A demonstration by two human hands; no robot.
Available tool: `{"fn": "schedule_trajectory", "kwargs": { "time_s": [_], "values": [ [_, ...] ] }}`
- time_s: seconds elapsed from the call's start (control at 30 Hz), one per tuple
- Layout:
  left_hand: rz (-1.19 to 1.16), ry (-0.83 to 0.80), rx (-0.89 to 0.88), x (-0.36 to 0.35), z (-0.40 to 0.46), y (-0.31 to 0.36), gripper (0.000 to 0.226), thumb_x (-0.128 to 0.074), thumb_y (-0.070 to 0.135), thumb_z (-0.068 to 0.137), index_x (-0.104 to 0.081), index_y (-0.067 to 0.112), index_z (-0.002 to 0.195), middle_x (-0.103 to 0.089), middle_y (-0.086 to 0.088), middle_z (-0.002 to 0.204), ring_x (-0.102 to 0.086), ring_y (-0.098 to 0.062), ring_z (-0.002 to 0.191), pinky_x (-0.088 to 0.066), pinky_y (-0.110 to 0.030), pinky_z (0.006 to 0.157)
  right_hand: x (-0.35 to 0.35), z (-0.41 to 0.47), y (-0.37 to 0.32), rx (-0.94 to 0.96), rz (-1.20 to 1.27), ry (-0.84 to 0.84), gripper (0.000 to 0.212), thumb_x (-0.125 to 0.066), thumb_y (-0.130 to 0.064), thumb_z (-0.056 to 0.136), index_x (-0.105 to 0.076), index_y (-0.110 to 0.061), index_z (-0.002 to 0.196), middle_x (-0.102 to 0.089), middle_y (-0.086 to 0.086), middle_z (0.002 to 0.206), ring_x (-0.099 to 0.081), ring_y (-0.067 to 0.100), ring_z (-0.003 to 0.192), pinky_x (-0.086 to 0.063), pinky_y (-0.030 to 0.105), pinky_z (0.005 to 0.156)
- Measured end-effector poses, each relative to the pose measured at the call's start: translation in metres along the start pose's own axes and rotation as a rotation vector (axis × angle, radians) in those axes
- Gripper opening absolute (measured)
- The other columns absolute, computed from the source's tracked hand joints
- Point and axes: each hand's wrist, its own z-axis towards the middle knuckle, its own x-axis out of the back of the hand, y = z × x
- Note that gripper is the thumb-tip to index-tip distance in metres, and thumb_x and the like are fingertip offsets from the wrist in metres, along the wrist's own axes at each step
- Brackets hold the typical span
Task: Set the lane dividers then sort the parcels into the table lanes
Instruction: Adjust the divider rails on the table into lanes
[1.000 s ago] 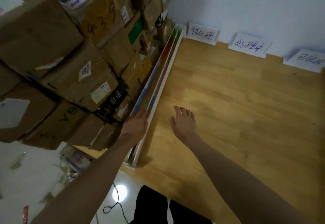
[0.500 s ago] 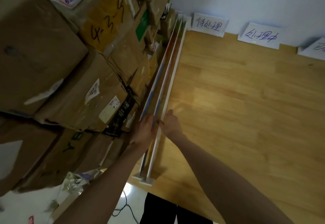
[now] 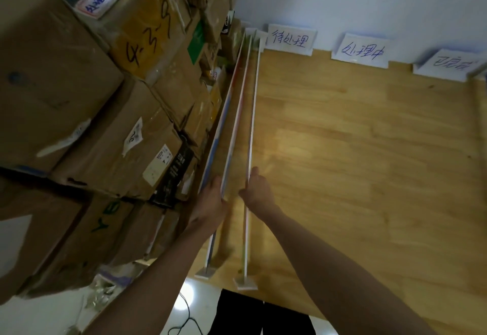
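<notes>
Right hand (image 3: 257, 192) pinching outer lane divider (image 3: 251, 129), upright on wooden bench (image 3: 355, 166). Left hand (image 3: 210, 203) gripping inner divider (image 3: 233, 134) beside stacked parcels (image 3: 110, 113).

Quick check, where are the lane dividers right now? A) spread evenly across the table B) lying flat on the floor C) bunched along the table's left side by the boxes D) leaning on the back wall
C: the dividers stand upright close together beside the stacked boxes; the left hand and right hand each hold one.

Parcels (image 3: 105, 113) stacked left of dividers (image 3: 251, 113) on the table (image 3: 355, 163).
</notes>
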Motion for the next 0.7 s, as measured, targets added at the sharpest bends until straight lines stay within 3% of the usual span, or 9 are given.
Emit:
{"fn": "schedule_trajectory", "kwargs": {
  "time_s": [0.2,0.43,0.7],
  "values": [
    [0.131,0.067,-0.065,0.005,-0.019,0.000,0.049,-0.068,0.012,0.087,-0.045,0.018,0.129,-0.062,-0.005,0.111,-0.064,-0.018,0.093,-0.054,-0.030,0.072,0.023,-0.026,0.026,-0.007,-0.129,0.047,0.045,-0.066,-0.018,0.088,-0.038,-0.010,0.123,-0.059,0.018,0.112,-0.061,0.039,0.104,-0.046,0.040,0.074],
    [0.109,-0.004,-0.049,0.007,-0.044,0.017,0.048,-0.062,0.014,0.091,-0.041,0.013,0.134,-0.062,-0.014,0.114,-0.066,-0.033,0.093,-0.056,-0.042,0.072,0.054,-0.071,0.065,-0.064,-0.189,0.139,0.038,-0.061,-0.016,0.089,-0.038,-0.012,0.119,-0.059,0.016,0.110,-0.061,0.039,0.101,-0.049,0.043,0.076],
    [0.038,-0.013,-0.160,-0.002,-0.067,0.064,0.043,-0.062,0.008,0.089,-0.041,0.016,0.126,-0.063,-0.011,0.104,-0.065,-0.030,0.088,-0.050,-0.036,0.065,0.098,-0.116,0.134,-0.174,-0.180,0.261,0.034,-0.059,-0.014,0.089,-0.037,-0.016,0.115,-0.059,0.012,0.104,-0.062,0.036,0.093,-0.049,0.041,0.070]
  ]
}}
